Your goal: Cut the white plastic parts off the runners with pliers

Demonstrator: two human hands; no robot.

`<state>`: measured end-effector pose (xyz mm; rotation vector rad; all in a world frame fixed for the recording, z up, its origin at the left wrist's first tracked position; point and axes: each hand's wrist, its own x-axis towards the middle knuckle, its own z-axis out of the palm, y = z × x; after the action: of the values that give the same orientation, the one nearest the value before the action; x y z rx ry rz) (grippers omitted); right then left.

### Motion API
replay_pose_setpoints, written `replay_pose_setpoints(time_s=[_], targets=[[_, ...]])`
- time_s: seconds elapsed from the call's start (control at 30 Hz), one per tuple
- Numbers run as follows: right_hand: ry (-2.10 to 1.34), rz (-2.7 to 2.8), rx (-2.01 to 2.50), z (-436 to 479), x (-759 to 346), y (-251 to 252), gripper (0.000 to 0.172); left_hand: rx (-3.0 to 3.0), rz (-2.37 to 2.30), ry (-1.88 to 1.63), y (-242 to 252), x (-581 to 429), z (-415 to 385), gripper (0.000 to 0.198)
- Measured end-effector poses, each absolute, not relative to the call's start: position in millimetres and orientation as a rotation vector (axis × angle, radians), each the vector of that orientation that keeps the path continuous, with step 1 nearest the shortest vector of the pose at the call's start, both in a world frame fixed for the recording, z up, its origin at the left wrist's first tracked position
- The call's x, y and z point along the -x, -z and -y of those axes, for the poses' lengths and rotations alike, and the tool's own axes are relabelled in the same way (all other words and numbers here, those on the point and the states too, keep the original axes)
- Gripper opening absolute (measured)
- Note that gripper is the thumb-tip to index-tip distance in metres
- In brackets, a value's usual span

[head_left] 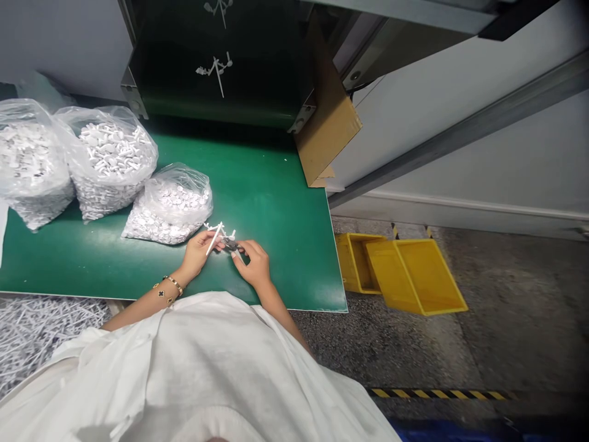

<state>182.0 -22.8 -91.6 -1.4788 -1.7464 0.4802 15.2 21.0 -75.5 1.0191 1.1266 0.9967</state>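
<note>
White plastic sprue [216, 236] is held just over the green table [276, 184], pinched firmly in the left hand [197, 255]. The right hand [254, 264] steadily pinches a small dark tool [230, 245] close against it, near a bag of white parts [168, 212].

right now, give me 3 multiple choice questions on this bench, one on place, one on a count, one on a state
1. Where are the yellow bins?
A) on the green bench
B) on the floor
C) on the clear bags

2. How many clear bags lie on the green bench?
A) two
B) five
C) three

3. What is the left hand doing?
A) gripping a white plastic piece
B) lying open and empty
C) resting on a bin

Answers:
1. B, the bins sit on the floor right of the bench.
2. C, three bags lie together at the bench's left.
3. A, its fingers close on the piece.
</note>
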Motion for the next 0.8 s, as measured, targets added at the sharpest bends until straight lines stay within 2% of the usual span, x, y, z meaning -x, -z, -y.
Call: replay_pose_setpoints(time_s=[0.8], targets=[[-0.431,1.774,1.499,22.0,-182.6,96.7,0.02,-1.049,-1.08,-0.957,77.7,-10.7,-22.9,0.029]])
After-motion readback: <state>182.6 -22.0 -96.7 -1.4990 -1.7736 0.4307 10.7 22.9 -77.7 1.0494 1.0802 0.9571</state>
